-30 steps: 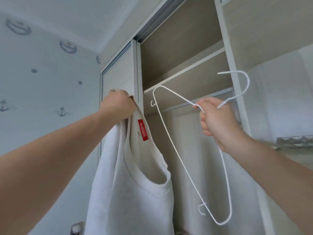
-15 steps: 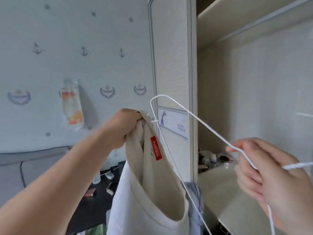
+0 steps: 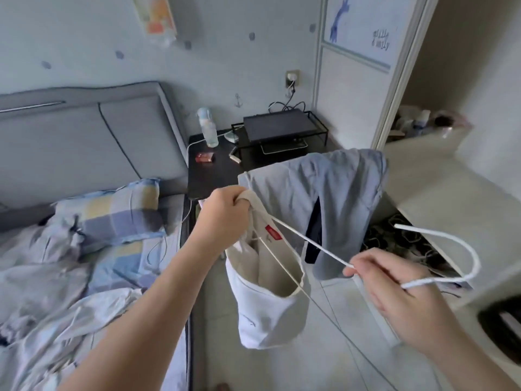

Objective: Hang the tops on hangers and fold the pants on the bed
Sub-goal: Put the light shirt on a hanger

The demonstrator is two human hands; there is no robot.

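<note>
My left hand (image 3: 225, 213) grips the shoulder of a white top (image 3: 267, 306) with a red neck label, which hangs open below it. My right hand (image 3: 394, 289) pinches the neck of a white wire hanger (image 3: 310, 245). One arm of the hanger passes through the top's neck opening up to my left hand; its hook curves off to the right. A blue-grey garment (image 3: 332, 198) hangs draped behind the top.
The bed (image 3: 70, 277) with rumpled sheets and a checked pillow (image 3: 112, 213) lies at the left. A dark nightstand (image 3: 214, 176) holds a bottle and a black stand. The wardrobe door (image 3: 355, 80) and a pale shelf (image 3: 451, 187) stand at the right.
The view has dropped from the wardrobe top down to the bed and floor. Both hands have come down with the top and hanger. The hanger arm now sits inside the neck opening.
</note>
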